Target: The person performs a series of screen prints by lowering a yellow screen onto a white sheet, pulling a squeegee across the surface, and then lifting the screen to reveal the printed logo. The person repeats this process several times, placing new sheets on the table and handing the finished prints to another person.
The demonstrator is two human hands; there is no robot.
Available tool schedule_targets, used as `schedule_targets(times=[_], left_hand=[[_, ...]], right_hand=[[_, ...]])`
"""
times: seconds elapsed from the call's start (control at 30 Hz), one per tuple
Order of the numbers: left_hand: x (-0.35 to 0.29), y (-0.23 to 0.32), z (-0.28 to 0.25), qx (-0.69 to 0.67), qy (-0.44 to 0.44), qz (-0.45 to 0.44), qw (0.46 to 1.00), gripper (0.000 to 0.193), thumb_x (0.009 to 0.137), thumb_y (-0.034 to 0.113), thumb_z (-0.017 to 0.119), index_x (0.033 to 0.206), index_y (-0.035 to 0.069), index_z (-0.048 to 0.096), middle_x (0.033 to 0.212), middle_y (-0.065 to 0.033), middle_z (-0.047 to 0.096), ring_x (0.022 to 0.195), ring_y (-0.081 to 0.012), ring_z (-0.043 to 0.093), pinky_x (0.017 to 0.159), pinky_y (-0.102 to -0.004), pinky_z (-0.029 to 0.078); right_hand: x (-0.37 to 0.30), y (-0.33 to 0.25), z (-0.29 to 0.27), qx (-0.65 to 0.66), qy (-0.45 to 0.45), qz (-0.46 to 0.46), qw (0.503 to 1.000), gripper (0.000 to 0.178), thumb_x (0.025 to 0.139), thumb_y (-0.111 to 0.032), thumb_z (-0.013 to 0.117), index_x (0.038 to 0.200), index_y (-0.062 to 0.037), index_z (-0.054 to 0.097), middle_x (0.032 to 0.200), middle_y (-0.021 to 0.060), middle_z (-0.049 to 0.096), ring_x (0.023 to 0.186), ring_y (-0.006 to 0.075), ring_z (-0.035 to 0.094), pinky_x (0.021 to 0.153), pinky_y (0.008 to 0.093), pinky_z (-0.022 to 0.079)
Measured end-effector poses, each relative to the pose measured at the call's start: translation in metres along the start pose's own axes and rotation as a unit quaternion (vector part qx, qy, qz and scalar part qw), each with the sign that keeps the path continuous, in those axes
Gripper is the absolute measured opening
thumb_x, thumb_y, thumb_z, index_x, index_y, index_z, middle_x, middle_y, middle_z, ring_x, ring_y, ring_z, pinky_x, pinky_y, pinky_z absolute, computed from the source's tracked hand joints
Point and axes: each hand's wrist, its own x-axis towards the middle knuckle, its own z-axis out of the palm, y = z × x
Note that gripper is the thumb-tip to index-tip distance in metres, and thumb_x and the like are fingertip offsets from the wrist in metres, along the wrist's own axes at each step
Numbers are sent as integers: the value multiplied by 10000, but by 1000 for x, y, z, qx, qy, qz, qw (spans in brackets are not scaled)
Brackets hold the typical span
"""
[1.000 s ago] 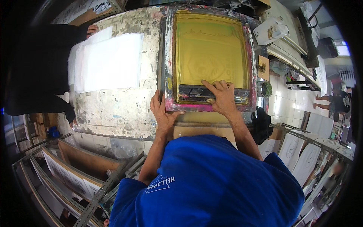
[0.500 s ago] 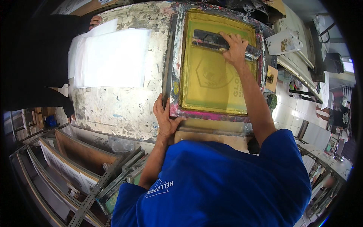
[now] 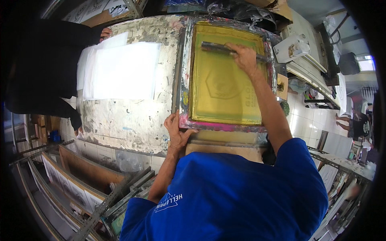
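My right hand (image 3: 243, 56) is closed around a long dark squeegee (image 3: 214, 47), which lies across the far half of a yellow-green printing screen (image 3: 225, 108). The squeegee stands on edge, so only a narrow strip of it shows, a little blurred. A faint hexagonal design and lettering show through the mesh nearer to me. At the screen's near left corner, my left hand (image 3: 177, 130) grips the paint-stained screen frame (image 3: 225, 126), its thumb along the near edge and its fingers at the left side. What lies under the screen is hidden.
A stack of white sheets (image 3: 122, 70) lies on the stained table (image 3: 124, 120) to the left. Beyond it stands another person in dark clothes (image 3: 48, 64), one hand (image 3: 105, 33) at the table's far edge. A whitish container (image 3: 291, 48) sits right of the frame; shelves (image 3: 92, 168) stand lower left.
The squeegee has tipped from showing its broad face to showing a thin edge, still in my right hand. My left hand stays at the frame corner. The whole view has shifted slightly.
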Motion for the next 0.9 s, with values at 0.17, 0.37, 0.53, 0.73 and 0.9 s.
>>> schedule_targets(times=[0.17, 0.37, 0.53, 0.73, 0.9], left_hand=[[2, 10, -2, -53, 27, 10, 998, 1099, 579, 422, 969, 1465, -30, 501, 1294, -180, 503, 1235, -352, 430, 1093, -468, 338], [21, 46, -21, -83, 91, 48, 991, 1080, 604, 460, 952, 1449, -46, 508, 1289, -190, 519, 1249, -355, 418, 1098, -482, 324], [67, 103, -42, -131, 163, 81, 975, 944, 662, 331, 929, 1429, -46, 529, 1294, -188, 540, 1232, -346, 417, 1099, -478, 305], [138, 156, -64, -306, 176, 128, 927, 812, 864, 248, 813, 1523, -4, 411, 1374, -181, 534, 1281, -313, 493, 1130, -443, 347], [123, 92, -22, -120, 95, -77, 985, 744, 885, 378, 808, 1418, -27, 483, 1231, -173, 624, 1136, -297, 596, 972, -429, 469]], right_hand=[[-75, -60, -33, 30, -15, 29, 999, 463, 848, -162, 724, 1297, -268, 681, 879, 156, 690, 808, 381, 676, 709, 508, 527], [-146, -141, -124, 58, -35, 15, 998, 455, 781, -190, 770, 1233, -200, 719, 822, 113, 659, 780, 342, 660, 709, 474, 507], [-140, -167, -184, -2, 83, -43, 996, 518, 750, -426, 814, 1223, -233, 726, 846, 94, 661, 796, 310, 666, 728, 439, 514], [-54, -141, -239, 27, 175, -91, 980, 581, 690, -563, 831, 1151, -214, 772, 809, 131, 737, 750, 336, 716, 703, 436, 565], [-2, -139, -277, -31, 132, -47, 990, 542, 717, -479, 864, 1130, -141, 775, 952, 129, 773, 867, 323, 736, 786, 393, 566]])
